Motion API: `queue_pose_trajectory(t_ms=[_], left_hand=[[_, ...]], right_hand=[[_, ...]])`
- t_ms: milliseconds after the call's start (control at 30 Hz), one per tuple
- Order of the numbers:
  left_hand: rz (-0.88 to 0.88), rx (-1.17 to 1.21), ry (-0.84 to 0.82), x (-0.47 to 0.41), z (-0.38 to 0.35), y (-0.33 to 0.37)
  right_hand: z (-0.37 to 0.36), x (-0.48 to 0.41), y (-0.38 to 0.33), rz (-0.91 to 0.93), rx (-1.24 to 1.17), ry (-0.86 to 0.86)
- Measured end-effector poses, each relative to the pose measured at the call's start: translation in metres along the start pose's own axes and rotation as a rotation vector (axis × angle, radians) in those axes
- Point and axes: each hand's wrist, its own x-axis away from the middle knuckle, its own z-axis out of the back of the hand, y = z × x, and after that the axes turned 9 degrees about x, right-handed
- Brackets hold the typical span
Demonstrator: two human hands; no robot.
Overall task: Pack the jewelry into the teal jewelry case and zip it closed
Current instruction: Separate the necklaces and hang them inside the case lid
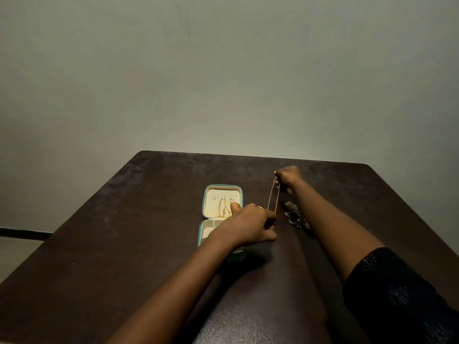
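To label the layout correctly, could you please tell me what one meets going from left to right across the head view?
Dark strip at far left → teal jewelry case → left hand → thin chain → pile of dark jewelry. The right hand, directly above the pile, is left out.

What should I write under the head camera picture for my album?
The left hand and right hand hold a thin chain beside the open teal jewelry case, a jewelry pile nearby.
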Motion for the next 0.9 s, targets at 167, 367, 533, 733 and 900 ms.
queue_pose_trajectory(t_ms=[167,367,533,733,900], left_hand=[[0.085,-0.069,-0.016,0.009,0.021,-0.011],[0.230,-0.210,0.059,0.016,0.033,-0.022],[0.476,0.069,0.056,0.013,0.035,-0.039],[0.461,0.789,0.403,0.017,0.034,-0.051],[0.465,1.746,0.800,0.012,0.036,-0.055]], right_hand=[[0.030,0.012,-0.011,-0.195,-0.266,-0.171],[0.050,0.028,-0.031,-0.277,-0.577,-0.257],[0.057,0.044,-0.043,-0.275,-0.784,-0.257],[0.053,0.068,-0.044,-0.266,-0.921,-0.249],[0.041,0.081,-0.037,-0.281,-0.994,-0.227]])
